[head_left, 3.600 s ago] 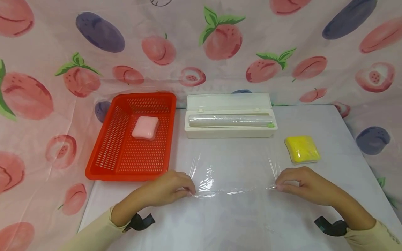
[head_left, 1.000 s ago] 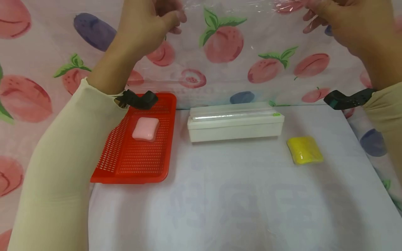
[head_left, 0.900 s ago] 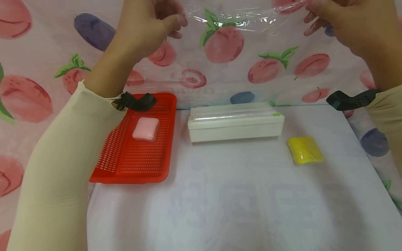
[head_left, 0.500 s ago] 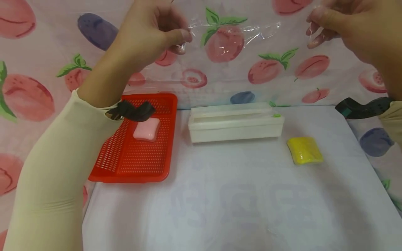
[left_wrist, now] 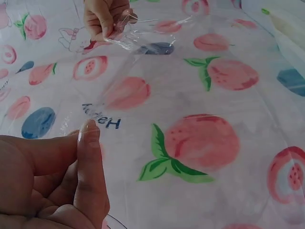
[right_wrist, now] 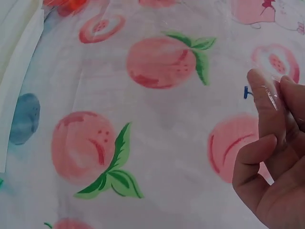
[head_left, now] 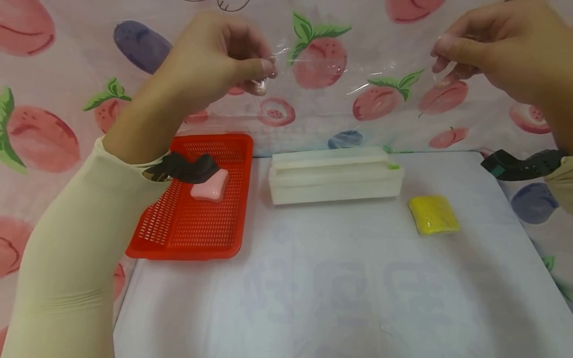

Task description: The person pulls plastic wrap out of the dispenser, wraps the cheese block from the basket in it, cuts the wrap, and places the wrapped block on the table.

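A sheet of clear cling film (head_left: 358, 87) hangs stretched above the table, in front of the patterned backdrop. My left hand (head_left: 219, 62) pinches one end between thumb and fingers. At the other end, my right hand (head_left: 501, 52) pinches the film; bunched cling film (left_wrist: 147, 37) shows beside that hand in the left wrist view. Shiny film lies over a finger of my right hand (right_wrist: 276, 138) in the right wrist view. Below the sheet stands a white cling film box (head_left: 335, 189) with its lid raised. What lies inside the box is hard to make out.
A red perforated basket (head_left: 241, 219) stands at the left, partly behind my left sleeve. It holds a pink soap-like block (head_left: 210, 186), partly covered by the black wrist strap. A yellow film-wrapped block (head_left: 433, 215) lies at right on the white table (head_left: 313, 288).
Both hands have lifted the cling film from low over the table to high before the backdrop, then come down slightly in the last second. The box has shifted slightly right and turned.
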Demonstrator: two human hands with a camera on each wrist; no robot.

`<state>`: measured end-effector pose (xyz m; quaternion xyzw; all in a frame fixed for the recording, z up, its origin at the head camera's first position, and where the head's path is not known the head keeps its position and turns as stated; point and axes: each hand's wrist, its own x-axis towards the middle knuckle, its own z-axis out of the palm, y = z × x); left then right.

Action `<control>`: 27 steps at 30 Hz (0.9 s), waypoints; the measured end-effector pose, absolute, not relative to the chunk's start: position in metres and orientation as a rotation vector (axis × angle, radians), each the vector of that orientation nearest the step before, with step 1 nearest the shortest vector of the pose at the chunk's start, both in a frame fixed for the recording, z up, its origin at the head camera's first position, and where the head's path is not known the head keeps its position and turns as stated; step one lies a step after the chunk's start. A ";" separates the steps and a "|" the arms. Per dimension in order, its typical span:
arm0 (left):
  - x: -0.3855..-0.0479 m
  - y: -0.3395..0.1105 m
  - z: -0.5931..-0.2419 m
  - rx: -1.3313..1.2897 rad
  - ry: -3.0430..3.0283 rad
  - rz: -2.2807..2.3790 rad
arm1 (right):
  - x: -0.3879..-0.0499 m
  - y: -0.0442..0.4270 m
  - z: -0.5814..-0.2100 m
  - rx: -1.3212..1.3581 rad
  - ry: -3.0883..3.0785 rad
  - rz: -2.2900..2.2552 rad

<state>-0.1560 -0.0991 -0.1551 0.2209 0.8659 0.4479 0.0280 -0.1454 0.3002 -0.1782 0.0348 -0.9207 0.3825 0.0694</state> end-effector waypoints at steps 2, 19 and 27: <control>-0.152 -0.099 -0.154 0.692 2.655 1.370 | -0.142 0.299 -0.178 0.115 -2.755 1.169; -0.147 -0.109 -0.142 0.616 2.703 1.467 | -0.150 0.318 -0.176 0.329 -2.492 1.434; -0.146 -0.107 -0.140 0.684 2.682 1.649 | -0.147 0.320 -0.172 0.324 -2.507 1.356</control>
